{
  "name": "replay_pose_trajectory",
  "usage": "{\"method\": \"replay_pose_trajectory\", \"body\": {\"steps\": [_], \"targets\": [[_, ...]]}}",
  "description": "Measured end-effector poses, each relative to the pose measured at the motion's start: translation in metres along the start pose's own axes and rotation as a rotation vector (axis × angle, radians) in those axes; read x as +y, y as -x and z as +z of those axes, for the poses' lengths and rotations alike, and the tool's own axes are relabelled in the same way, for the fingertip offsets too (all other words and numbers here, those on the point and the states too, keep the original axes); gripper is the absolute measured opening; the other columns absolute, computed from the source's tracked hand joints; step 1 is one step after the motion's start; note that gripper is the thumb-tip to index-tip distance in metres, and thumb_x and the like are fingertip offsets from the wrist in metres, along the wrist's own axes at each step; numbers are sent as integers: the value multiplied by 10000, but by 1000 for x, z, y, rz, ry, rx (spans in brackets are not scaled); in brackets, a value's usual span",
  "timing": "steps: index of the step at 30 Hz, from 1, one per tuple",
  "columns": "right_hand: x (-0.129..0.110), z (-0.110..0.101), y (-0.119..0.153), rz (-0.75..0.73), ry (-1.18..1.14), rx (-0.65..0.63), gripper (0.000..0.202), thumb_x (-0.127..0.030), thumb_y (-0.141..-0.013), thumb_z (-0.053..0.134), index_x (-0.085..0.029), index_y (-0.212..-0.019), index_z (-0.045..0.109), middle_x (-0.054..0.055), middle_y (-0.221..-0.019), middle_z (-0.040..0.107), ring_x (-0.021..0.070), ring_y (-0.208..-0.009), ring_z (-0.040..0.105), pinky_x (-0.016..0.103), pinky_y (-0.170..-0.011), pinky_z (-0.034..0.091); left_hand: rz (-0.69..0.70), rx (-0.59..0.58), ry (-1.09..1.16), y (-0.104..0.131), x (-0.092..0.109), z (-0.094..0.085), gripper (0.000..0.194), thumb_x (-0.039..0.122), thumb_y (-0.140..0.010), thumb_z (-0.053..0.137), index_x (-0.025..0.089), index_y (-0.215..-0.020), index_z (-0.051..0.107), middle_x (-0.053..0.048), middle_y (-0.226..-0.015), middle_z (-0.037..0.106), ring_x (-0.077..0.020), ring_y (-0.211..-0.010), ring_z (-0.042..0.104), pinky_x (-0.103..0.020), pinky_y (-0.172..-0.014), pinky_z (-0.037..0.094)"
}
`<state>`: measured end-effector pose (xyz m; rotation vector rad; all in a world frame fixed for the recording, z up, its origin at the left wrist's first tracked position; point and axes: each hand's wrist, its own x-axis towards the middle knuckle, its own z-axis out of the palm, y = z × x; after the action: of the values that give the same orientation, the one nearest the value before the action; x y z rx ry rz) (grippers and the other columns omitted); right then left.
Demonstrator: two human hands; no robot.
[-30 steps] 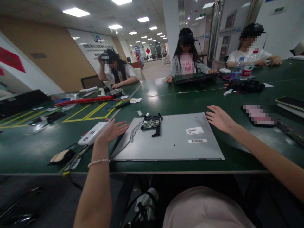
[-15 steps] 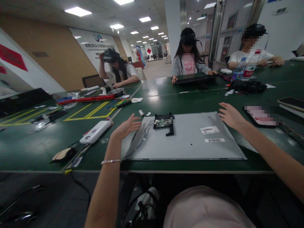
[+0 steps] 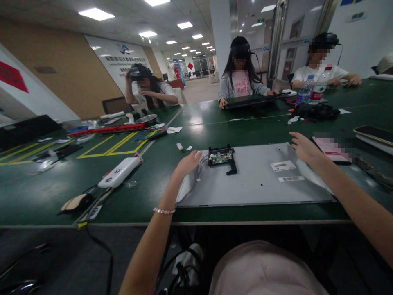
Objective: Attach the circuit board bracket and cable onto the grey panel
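A flat grey display panel lies back-up on the green table in front of me. Two white labels are on its right half. Near its far left part sits a small green circuit board in a black bracket, with thin grey wires running off toward the left edge. My left hand, wearing a beaded bracelet, is at the panel's left edge with fingers stretched along it; some fingers overlap the wires. My right hand is by the far right corner, fingers extended, thumb side partly hidden. Neither hand grips the panel visibly.
To the left lie a white power bank-like device, a beige and black mouse and cables. A phone-like pink item is beyond my right wrist. Bottles stand far right. Three people sit across; one holds a dark panel.
The grey panel has shifted to the right with its circuit board. My left hand has moved right onto its left edge; my right hand has moved slightly right.
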<state>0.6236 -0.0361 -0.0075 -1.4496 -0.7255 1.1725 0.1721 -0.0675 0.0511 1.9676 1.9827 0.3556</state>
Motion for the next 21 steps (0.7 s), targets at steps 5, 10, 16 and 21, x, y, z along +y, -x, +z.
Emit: {"method": "replay_pose_trajectory", "body": {"steps": [5,10,16,21], "targets": [[-3,-3,0,-5,16,-39,739,-578,-712,623,-353,-1379,399,50,-1602,189,325,-1447,209,560,-1109,328,14,-65,-168,2,11,8,716,621,-935,245,113,-1414,402,-236,-1296,583,-381,-1218,539,-414,-953,397],[-3,-3,2,-42,37,-52,697,-596,-717,589,-380,-1356,418,28,-1595,213,325,-1444,221,567,-1106,330,29,-73,-186,4,12,9,750,655,-919,233,117,-1415,397,-230,-1309,576,-382,-1219,537,-403,-940,402],[-4,1,7,-82,31,-33,571,-548,-740,567,-376,-1280,492,9,-1568,285,306,-1423,288,519,-1111,347,61,-73,-186,6,17,15,735,653,-905,280,114,-1378,440,-233,-1310,573,-386,-1207,542,-418,-950,397],[0,1,4,-105,62,-25,492,-531,-708,610,-371,-1169,548,-2,-1512,386,302,-1423,286,497,-1139,318,61,-93,-156,6,17,17,839,691,-878,301,90,-1464,322,-265,-1373,506,-401,-1242,509,-434,-975,381]]}}
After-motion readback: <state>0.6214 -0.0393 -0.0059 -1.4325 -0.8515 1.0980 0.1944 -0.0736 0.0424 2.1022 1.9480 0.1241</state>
